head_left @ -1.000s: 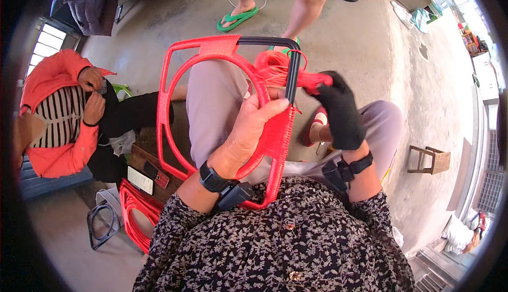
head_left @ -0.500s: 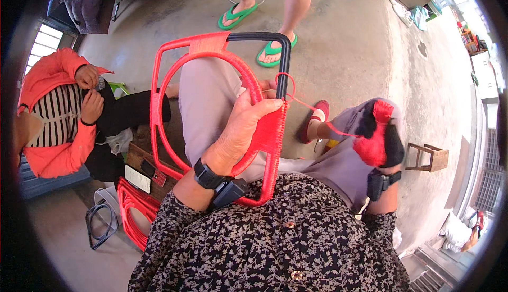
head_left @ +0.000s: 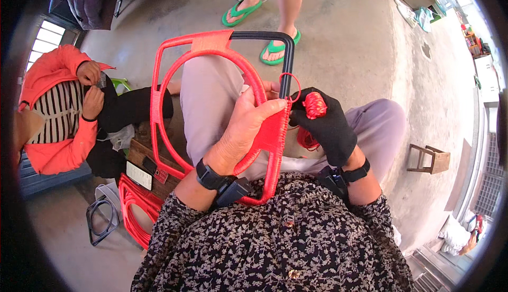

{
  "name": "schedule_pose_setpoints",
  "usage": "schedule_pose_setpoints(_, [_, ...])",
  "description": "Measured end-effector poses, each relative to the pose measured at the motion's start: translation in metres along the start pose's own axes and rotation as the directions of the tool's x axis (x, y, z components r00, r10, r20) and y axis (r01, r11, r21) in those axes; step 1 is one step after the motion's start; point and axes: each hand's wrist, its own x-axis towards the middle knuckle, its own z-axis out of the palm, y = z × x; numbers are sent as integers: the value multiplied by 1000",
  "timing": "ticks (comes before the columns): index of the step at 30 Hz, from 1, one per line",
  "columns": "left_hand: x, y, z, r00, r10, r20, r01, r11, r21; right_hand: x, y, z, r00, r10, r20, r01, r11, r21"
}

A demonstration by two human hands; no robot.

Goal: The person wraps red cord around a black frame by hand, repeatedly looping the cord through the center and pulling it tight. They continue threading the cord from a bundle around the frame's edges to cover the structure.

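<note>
My bare left hand (head_left: 238,125) grips the right side of a squarish tubular frame (head_left: 211,42) with a round inner ring, its thumb pressed along the wrapped edge. Tight red cord covers most of the frame. Bare black tube (head_left: 289,56) shows at its upper right corner. A loose loop of red cord (head_left: 297,78) circles this tube just above my thumb. Close to the frame's right side, my right hand (head_left: 334,130) wears a black glove and is closed around a bundle of red cord (head_left: 315,105). More red strands hang below those fingers.
Several red-wrapped frames (head_left: 136,207) lie at lower left, near a bare black frame (head_left: 103,220) and a phone (head_left: 139,175) on a wooden surface. A seated person (head_left: 63,112) is at left; another person's feet in green flip-flops (head_left: 272,53) stand ahead. A wooden stool (head_left: 429,160) stands right.
My right hand has swung left with the cord bundle, from above my right knee to beside the frame. The cord that stretched between them is slack. My left hand keeps its hold.
</note>
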Motion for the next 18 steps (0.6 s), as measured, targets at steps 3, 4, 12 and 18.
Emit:
schedule_pose_setpoints(3, [-1, 0, 1, 1000, -10, -25, 10, 1000, -27, -3, -9, 3, 998, 56, -17, -56, 998, 7])
schedule_pose_setpoints(4, [-1, 0, 2, 1000, -9, -23, 8, 1000, -27, -2, -9, 5, 998, 54, -17, -54, 999, 6])
schedule_pose_setpoints(12, [-1, -1, -4, 999, -49, -13, 47, 995, -91, -22, 1, -24, 999, 14, 48, -2, 971, -241])
schedule_pose_setpoints(18, [-3, -2, -1, 998, -65, -19, 61, 985, -159, -12, -3, -16, 983, 17, -182, -25, 999, -42])
